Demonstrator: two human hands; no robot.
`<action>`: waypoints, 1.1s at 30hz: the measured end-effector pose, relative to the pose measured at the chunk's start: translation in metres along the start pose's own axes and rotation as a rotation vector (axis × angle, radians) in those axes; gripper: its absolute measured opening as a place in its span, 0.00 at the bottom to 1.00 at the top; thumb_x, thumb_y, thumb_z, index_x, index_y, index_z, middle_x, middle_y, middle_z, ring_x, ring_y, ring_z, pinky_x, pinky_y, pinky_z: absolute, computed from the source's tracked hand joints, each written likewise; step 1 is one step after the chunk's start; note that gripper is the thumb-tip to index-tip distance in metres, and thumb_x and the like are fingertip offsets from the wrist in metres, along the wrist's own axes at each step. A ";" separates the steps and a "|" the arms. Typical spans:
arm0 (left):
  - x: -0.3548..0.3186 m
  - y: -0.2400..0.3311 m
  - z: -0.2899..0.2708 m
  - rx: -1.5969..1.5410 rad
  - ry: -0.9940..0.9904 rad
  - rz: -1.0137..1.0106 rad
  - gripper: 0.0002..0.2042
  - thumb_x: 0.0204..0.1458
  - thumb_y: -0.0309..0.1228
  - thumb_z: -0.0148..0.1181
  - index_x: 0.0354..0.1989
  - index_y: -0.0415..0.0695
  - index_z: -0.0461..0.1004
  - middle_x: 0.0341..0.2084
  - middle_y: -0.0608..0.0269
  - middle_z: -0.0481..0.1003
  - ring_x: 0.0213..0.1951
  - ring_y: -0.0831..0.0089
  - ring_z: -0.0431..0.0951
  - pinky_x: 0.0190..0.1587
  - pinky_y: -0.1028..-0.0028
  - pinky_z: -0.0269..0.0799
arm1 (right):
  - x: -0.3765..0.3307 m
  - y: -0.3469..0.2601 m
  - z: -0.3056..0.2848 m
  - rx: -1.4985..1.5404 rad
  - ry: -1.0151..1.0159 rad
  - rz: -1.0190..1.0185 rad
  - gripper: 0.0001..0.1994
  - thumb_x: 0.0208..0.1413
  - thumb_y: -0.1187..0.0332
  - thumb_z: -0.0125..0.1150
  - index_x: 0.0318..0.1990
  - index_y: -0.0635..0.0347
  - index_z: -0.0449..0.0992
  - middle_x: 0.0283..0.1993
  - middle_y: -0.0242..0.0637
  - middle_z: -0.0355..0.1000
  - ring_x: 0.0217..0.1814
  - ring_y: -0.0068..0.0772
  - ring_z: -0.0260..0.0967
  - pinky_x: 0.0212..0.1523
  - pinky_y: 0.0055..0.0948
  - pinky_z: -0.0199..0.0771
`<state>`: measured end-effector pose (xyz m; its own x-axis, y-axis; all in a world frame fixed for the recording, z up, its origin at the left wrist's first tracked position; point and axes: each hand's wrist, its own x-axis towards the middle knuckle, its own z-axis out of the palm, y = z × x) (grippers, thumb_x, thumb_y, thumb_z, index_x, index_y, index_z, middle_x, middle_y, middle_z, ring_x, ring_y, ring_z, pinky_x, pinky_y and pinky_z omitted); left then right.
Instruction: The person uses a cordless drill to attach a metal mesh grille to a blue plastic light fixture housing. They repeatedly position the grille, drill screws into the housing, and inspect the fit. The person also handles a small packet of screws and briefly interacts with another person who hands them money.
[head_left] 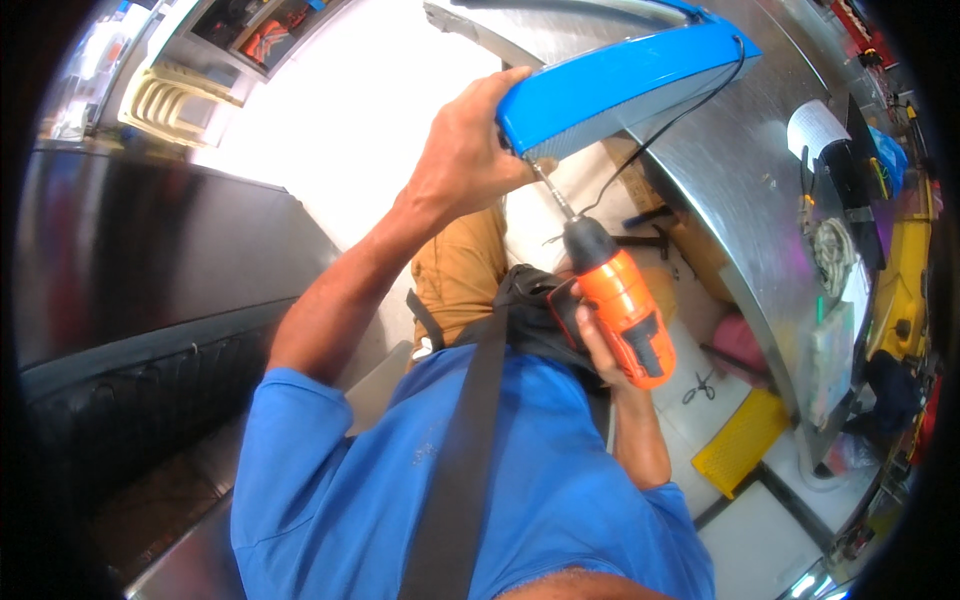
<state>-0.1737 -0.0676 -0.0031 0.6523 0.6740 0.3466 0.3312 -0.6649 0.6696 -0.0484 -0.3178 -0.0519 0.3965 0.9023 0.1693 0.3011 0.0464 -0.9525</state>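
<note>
With its fingers on top and thumb beneath, my left hand [462, 160] grips the near end of a long blue casing [625, 80]. A pale ribbed side shows along the casing's lower face, and a black cable [690, 112] hangs from its far end. My right hand [597, 345] is wrapped around the handle of an orange and black cordless drill [622, 295]. The drill's long bit [553, 188] points up to the casing's near end, beside my left thumb. Whether the tip sits in a screw is too small to tell.
A metal workbench [705, 180] runs along the right, with papers [817, 128] and a coiled cord [832, 250] on it. Scissors [698, 388] and a yellow perforated piece [740, 440] lie low at right. Cream stacked chairs [175, 105] stand far left, near a dark cabinet [150, 250].
</note>
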 end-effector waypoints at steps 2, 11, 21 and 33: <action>-0.001 -0.002 0.001 -0.004 0.003 0.005 0.44 0.35 0.40 0.81 0.63 0.34 0.68 0.49 0.41 0.78 0.50 0.51 0.82 0.53 0.58 0.81 | 0.000 -0.001 -0.002 0.045 -0.017 0.056 0.14 0.49 0.71 0.71 0.43 0.63 0.78 0.41 0.41 0.76 0.41 0.40 0.77 0.44 0.35 0.75; -0.001 0.001 0.001 -0.029 -0.002 -0.017 0.43 0.38 0.40 0.79 0.64 0.33 0.67 0.50 0.41 0.77 0.50 0.52 0.82 0.53 0.59 0.81 | -0.003 0.010 0.003 0.356 0.163 0.097 0.33 0.48 0.68 0.77 0.57 0.61 0.61 0.62 0.46 0.66 0.59 0.33 0.69 0.62 0.35 0.69; -0.002 0.002 0.002 -0.018 0.001 -0.028 0.44 0.38 0.42 0.80 0.64 0.32 0.67 0.50 0.40 0.77 0.51 0.51 0.81 0.55 0.58 0.79 | 0.002 -0.004 0.012 0.497 0.232 -0.152 0.31 0.45 0.76 0.79 0.47 0.54 0.58 0.68 0.59 0.61 0.67 0.46 0.67 0.64 0.41 0.73; -0.002 0.001 0.002 0.008 -0.011 -0.037 0.45 0.37 0.41 0.81 0.64 0.33 0.67 0.50 0.40 0.77 0.50 0.52 0.82 0.55 0.58 0.80 | 0.005 -0.003 0.007 0.311 0.239 -0.263 0.31 0.46 0.73 0.81 0.47 0.60 0.58 0.63 0.60 0.65 0.61 0.49 0.74 0.59 0.40 0.80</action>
<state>-0.1731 -0.0700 -0.0041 0.6473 0.6945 0.3142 0.3607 -0.6422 0.6764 -0.0533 -0.3108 -0.0497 0.5412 0.7206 0.4334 0.1578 0.4192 -0.8941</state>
